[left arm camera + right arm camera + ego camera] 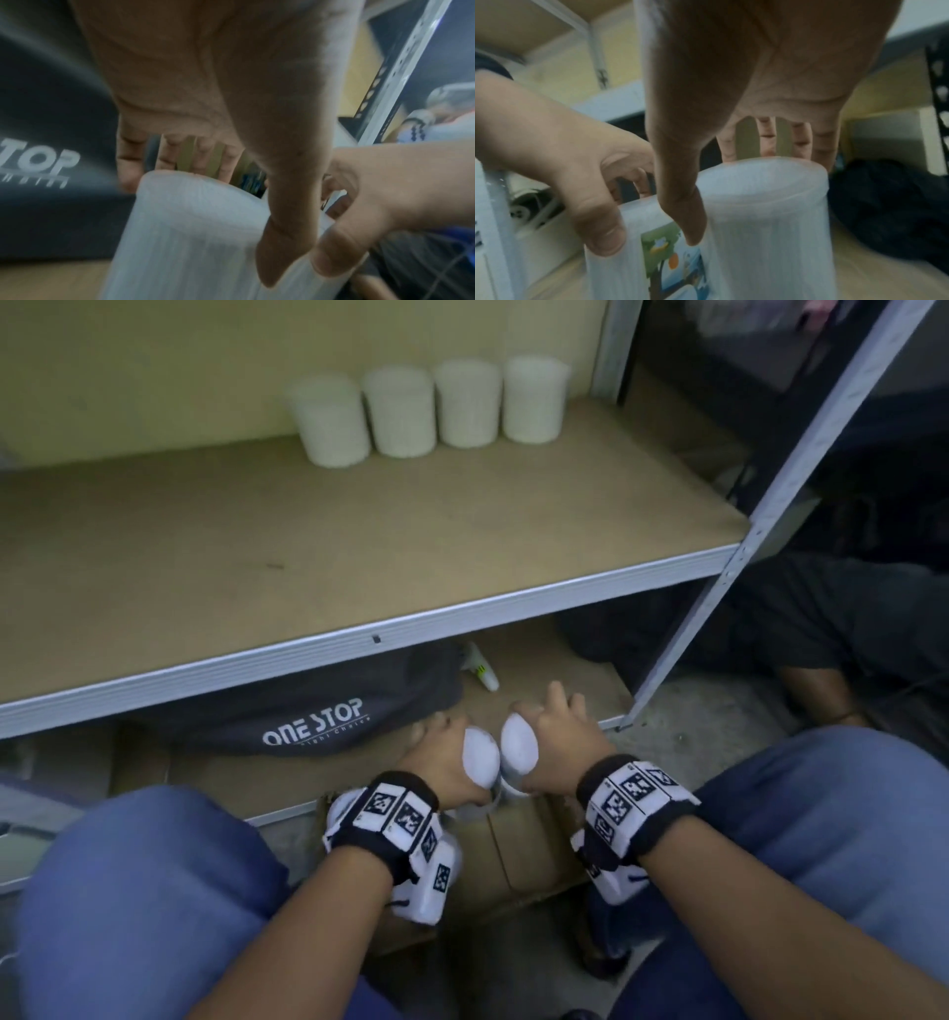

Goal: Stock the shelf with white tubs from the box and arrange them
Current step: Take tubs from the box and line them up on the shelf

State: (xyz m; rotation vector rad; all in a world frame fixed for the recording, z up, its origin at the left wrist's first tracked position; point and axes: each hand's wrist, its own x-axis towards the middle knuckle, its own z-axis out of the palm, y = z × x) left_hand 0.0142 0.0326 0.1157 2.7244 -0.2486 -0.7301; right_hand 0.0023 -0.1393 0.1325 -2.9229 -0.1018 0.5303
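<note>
Head view: I see both hands low, in front of the lower level of the shelf unit, between my knees. My left hand (445,762) grips one white tub (481,759) and my right hand (557,744) grips a second white tub (519,746); the two tubs sit just beside each other, possibly touching, I cannot tell. Only this view shows the shelf (359,546) above, where a row of four white tubs (429,410) stands upright at the back, near the right post, side by side.

Left wrist view: fingers (200,156) curl over the far rim of the held tub (195,233), thumb down its near wall. The right hand (380,194) enters at the right, thumb on the neighbouring tub. Picture is blurred.

Right wrist view: this one alone shows a printed label (672,261) on the left-hand tub (628,263): green tree, orange spot, blue field. The right-hand tub (765,223) shows a plain, translucent white, faintly ribbed wall with a rounded rim on top.

Containers: cardboard box (513,860) lies below the wrists; its contents are hidden by the hands. A dark bag printed "ONE STOP" (318,716) lies on the lower level behind the left hand, with a small white bottle (480,667) just beside it.
</note>
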